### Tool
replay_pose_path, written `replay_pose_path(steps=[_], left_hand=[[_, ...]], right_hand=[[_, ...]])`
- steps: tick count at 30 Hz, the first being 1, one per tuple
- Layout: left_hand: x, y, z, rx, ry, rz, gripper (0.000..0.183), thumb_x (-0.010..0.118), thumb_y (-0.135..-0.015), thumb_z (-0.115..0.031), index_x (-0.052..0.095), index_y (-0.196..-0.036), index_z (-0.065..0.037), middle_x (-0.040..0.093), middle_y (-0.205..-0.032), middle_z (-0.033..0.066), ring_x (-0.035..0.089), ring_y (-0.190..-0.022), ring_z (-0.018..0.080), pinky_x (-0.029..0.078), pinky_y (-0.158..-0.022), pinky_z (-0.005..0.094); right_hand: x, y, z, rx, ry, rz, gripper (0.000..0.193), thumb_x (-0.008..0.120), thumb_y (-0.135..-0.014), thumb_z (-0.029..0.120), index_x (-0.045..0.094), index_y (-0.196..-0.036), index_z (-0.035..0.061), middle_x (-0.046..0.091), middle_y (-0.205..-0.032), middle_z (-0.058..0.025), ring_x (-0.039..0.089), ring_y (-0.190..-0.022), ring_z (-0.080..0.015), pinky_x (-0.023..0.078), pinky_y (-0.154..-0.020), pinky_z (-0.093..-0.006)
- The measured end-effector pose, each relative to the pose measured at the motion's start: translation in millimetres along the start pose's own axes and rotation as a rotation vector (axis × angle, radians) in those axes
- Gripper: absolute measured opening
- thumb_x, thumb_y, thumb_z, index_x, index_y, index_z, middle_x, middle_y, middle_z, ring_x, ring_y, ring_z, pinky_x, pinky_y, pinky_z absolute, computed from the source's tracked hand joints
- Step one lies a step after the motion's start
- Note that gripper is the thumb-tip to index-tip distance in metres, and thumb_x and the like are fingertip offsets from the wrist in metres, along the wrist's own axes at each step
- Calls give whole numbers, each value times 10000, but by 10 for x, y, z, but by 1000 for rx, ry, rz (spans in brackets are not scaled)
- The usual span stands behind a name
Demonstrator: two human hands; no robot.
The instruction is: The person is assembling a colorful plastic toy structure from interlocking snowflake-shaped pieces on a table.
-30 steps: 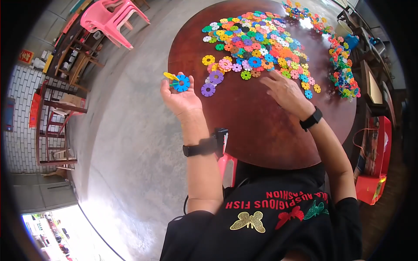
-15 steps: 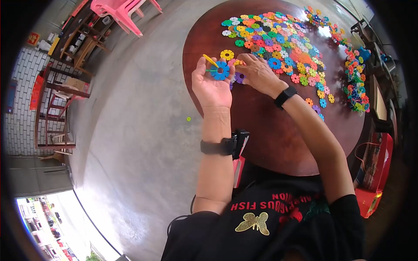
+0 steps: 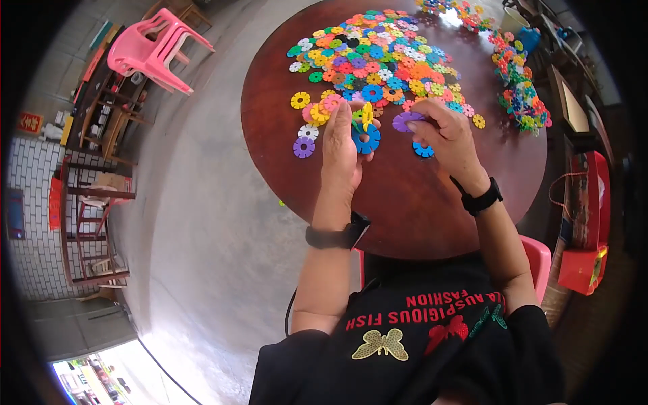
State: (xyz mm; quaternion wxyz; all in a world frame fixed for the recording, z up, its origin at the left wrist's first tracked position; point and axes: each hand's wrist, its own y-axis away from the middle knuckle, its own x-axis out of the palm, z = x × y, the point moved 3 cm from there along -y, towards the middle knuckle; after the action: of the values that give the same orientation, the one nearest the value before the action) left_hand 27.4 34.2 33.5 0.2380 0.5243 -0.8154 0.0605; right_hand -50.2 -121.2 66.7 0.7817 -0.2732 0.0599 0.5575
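Note:
My left hand (image 3: 341, 154) is closed around a small joined group of slotted plastic flower discs, held above the round table. A blue disc (image 3: 367, 147) faces up beside the fingers, and a yellow disc (image 3: 366, 115) stands on edge behind it. Part of a green disc shows between them. To the right, apart from that group, my right hand (image 3: 453, 138) pinches a purple flower disc (image 3: 405, 122) between thumb and fingers. Beneath the right hand a blue disc (image 3: 422, 150) lies on the table. A purple disc (image 3: 304, 148) and a white disc (image 3: 308, 131) lie left of my left hand.
A wide heap of multicoloured flower discs (image 3: 378, 57) covers the far part of the brown round table (image 3: 405, 216). Assembled disc clusters (image 3: 523, 84) line its right edge. Pink plastic chairs (image 3: 152, 50) stand on the floor at far left; a red bag (image 3: 584, 263) is at right.
My right hand has moved away from the left one to the right and now holds a purple disc. The left hand has turned, its fingers now curled around the joined discs. The view has shifted.

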Motion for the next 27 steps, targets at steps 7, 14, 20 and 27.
replay_pose_path(steps=[7, 14, 20, 27], left_hand=[[180, 73, 90, -49, -93, 68, 454, 409, -957, -501, 523, -1066, -75, 471, -659, -1, 439, -532, 52, 334, -408, 207], [138, 87, 94, -100, -40, 53, 483, 440, -942, -512, 551, -1079, -62, 526, -756, -15, 453, -571, 59, 332, -434, 225], [128, 82, 132, -127, -65, 76, 462, 446, -936, -522, 541, -971, -71, 496, -691, 1, 425, -500, 37, 327, -381, 202], [158, 80, 186, -64, -113, 138, 412, 453, -943, -490, 510, -884, -86, 481, -675, -9, 405, -457, 38, 288, -359, 198]], right_hand=[[6, 97, -7, 40, -73, 39, 120, 617, -799, 29, 605, -911, -13, 643, -732, -111, 627, -574, -172, 492, -533, -275], [22, 121, 32, -4, 0, 69, 109, 617, -786, 26, 597, -887, -10, 637, -732, -115, 618, -559, -183, 486, -528, -293], [79, 129, 77, -247, 154, 120, 114, 640, -771, 57, 596, -867, 14, 613, -737, -127, 603, -658, -278, 470, -574, -350], [126, 204, 81, -271, 165, 117, 129, 643, -760, 58, 589, -874, 29, 593, -733, -126, 589, -693, -307, 461, -587, -397]])
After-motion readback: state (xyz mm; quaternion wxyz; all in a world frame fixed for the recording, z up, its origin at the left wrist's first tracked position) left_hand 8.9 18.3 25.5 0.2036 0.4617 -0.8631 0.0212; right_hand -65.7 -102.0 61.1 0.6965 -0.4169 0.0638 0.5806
